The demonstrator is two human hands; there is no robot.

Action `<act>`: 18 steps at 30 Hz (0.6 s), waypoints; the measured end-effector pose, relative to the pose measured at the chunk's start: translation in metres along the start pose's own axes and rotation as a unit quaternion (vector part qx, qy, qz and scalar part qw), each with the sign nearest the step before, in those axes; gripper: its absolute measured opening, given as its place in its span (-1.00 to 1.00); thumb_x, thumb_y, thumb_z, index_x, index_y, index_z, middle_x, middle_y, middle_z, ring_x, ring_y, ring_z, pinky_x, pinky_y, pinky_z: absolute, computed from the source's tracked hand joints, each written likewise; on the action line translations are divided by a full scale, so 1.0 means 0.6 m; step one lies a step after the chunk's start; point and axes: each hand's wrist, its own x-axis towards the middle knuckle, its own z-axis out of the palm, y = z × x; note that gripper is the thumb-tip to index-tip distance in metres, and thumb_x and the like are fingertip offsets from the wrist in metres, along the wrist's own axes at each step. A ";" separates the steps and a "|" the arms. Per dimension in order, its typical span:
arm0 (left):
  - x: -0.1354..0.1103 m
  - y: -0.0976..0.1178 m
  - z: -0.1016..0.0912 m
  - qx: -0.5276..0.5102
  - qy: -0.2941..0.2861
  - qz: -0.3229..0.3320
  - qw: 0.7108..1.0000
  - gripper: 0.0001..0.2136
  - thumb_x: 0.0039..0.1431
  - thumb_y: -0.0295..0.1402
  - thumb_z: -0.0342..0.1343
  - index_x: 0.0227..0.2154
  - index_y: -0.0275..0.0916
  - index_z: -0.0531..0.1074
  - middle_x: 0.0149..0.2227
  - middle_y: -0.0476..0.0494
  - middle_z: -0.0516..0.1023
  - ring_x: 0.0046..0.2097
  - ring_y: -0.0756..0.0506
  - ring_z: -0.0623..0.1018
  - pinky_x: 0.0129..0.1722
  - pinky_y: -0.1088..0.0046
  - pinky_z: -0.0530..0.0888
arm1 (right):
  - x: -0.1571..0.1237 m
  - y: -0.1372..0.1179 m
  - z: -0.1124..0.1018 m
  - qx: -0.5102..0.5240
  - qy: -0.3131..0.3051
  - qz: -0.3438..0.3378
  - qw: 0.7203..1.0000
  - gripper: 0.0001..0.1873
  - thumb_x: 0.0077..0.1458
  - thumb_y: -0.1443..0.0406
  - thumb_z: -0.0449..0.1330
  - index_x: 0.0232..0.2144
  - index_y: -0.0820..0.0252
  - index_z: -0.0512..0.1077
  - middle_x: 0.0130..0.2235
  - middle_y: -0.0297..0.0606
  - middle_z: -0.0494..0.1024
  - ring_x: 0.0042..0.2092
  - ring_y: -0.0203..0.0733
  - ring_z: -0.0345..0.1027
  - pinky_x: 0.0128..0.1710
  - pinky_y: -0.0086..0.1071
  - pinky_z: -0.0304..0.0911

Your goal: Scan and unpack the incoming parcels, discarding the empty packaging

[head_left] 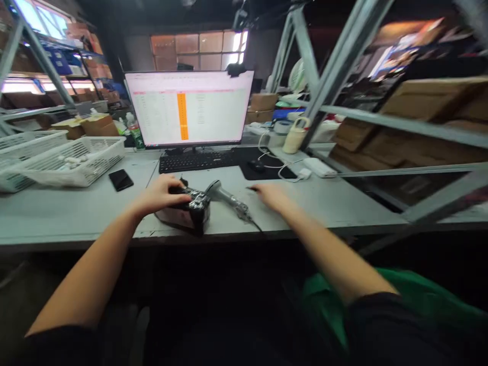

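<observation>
My left hand (164,195) is closed over the top of a boxy package (198,206) wrapped in shiny black plastic, with a pale label-like side facing me. The package rests at the front edge of the desk. Right beside it lies a grey handheld barcode scanner (227,198), its cable running off toward the desk edge. Farther right, my right hand (269,195) is low over the desktop with its fingers pinched together. A small dark tip sticks out from those fingers, too blurred to name.
A monitor (194,109) showing a spreadsheet stands behind the keyboard (198,161). A mouse (256,165) sits on a black mat (247,174). At left are a phone (121,179) and white baskets (86,173). Metal struts (339,66) and cartons (366,152) flank the right.
</observation>
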 end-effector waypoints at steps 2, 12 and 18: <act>0.002 -0.009 -0.001 -0.004 -0.012 0.002 1.000 -0.63 0.07 0.05 0.18 -0.44 -0.20 0.56 -0.37 -0.10 0.47 -0.23 -0.16 0.44 -0.19 0.31 0.34 | -0.003 0.001 0.025 0.020 0.010 -0.018 1.000 -0.64 0.29 0.42 0.08 0.04 0.30 0.55 -0.03 0.05 0.60 -0.01 -0.08 0.48 -0.05 -0.35 0.30; -0.015 0.010 -0.025 0.131 -0.017 0.036 0.991 -0.68 0.22 0.03 0.05 -0.39 -0.01 0.60 -0.33 -0.06 0.58 -0.16 -0.22 0.47 -0.13 0.25 0.42 | 0.038 -0.225 -0.092 0.338 -0.066 -0.368 0.863 -0.55 0.24 0.22 0.28 0.11 0.33 0.45 -0.33 -0.34 0.54 -0.29 -0.30 0.36 -0.28 -0.48 0.19; -0.067 0.014 -0.031 0.133 -0.005 0.060 0.989 -0.82 0.18 -0.04 0.07 -0.32 0.28 0.60 -0.36 0.09 0.60 -0.25 -0.18 0.52 -0.28 0.26 0.54 | 0.040 -0.263 -0.097 0.335 -0.178 -0.421 0.824 -0.73 0.05 0.18 0.42 -0.31 0.25 0.51 -0.45 -0.44 0.44 -0.38 -0.31 0.31 -0.43 -0.48 0.14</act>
